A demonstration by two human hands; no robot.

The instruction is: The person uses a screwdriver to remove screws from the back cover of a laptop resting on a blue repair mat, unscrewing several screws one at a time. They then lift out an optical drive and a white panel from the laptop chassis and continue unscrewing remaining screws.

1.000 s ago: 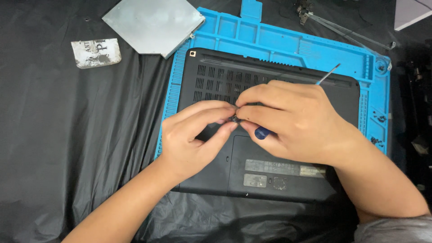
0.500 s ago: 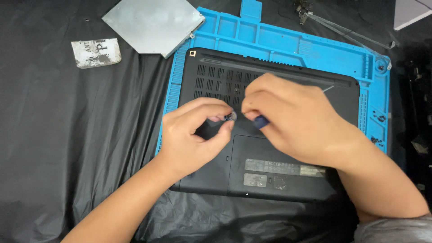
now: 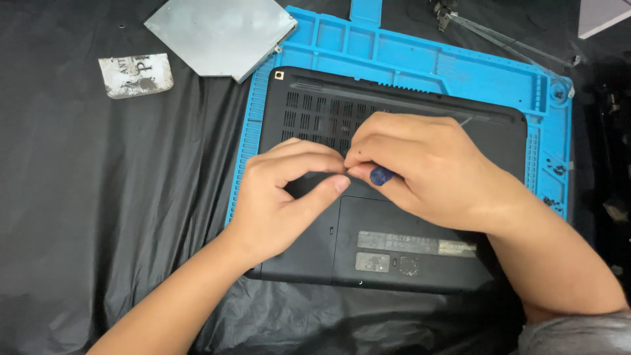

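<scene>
1. While the laptop (image 3: 394,223) lies bottom-up on the blue mat (image 3: 420,59), both hands meet over its middle, just below the vent grille.
2. Right hand (image 3: 420,171) is clenched around a screwdriver (image 3: 380,175); only the blue handle end shows under the fingers, and a thin shaft peeks out beyond the knuckles.
3. Left hand (image 3: 282,197) curls loosely, index fingertip and thumb touching the right hand's fingertips; whether it pinches anything I cannot tell.
4. Mat sits on black sheeting, its left edge beside a grey metal plate (image 3: 220,33) that overlaps the mat's far-left corner.
5. A worn label scrap (image 3: 135,74) lies left of the plate, well apart from the hands.
6. Small screws (image 3: 551,202) rest near the mat's right edge.
</scene>
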